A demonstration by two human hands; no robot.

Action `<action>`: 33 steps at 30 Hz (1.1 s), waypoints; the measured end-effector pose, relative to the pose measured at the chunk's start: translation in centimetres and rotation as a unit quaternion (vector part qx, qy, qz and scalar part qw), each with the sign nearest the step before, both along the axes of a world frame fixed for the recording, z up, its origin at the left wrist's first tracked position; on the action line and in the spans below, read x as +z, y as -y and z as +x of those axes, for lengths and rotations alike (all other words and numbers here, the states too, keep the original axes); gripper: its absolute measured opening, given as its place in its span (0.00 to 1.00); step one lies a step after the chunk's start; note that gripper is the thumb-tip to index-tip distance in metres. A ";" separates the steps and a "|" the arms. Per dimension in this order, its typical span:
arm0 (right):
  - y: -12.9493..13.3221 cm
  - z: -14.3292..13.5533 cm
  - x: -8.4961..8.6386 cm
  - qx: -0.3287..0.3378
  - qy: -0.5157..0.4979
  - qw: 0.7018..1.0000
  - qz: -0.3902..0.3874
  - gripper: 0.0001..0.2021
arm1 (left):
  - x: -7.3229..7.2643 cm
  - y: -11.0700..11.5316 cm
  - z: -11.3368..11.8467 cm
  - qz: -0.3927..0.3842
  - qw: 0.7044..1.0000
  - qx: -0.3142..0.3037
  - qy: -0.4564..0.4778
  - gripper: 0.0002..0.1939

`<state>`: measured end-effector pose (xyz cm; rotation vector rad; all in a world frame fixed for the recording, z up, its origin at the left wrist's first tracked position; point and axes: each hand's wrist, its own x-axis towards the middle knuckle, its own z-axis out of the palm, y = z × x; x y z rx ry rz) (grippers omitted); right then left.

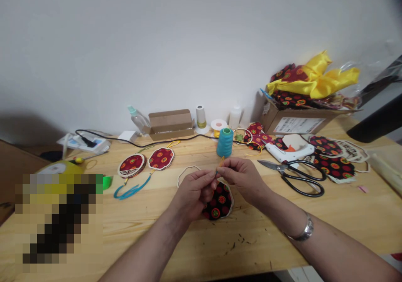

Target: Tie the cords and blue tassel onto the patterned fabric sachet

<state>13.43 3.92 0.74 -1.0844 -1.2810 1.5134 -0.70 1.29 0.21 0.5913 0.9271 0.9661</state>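
Note:
My left hand [196,190] and my right hand [241,179] meet fingertip to fingertip above the table, both closed in a pinch. A short end of yellow-orange cord [222,161] sticks up where the fingers meet, with a speck of teal beside it; the rest is hidden by the fingers. Below my hands lies a scalloped ornament piece [221,200] in black fabric with red and green flowers, partly covered by my left hand. Just beyond the fingers stands a teal thread cone [225,143]. A thin pale scalloped frame [185,171] lies behind my left hand.
Black-handled scissors [292,175] and a white glue gun [290,151] lie at right, near fabric pieces [334,167]. Two red ornaments [161,158], one with a teal tassel [133,192], lie left. A full carton [292,120] stands back right; a black cable [169,141] crosses behind.

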 end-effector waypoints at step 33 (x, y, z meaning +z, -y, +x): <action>1.6 0.2 -0.6 0.031 0.353 0.857 0.374 0.11 | 0.7 0.2 -0.2 0.228 0.896 0.140 -0.354 0.08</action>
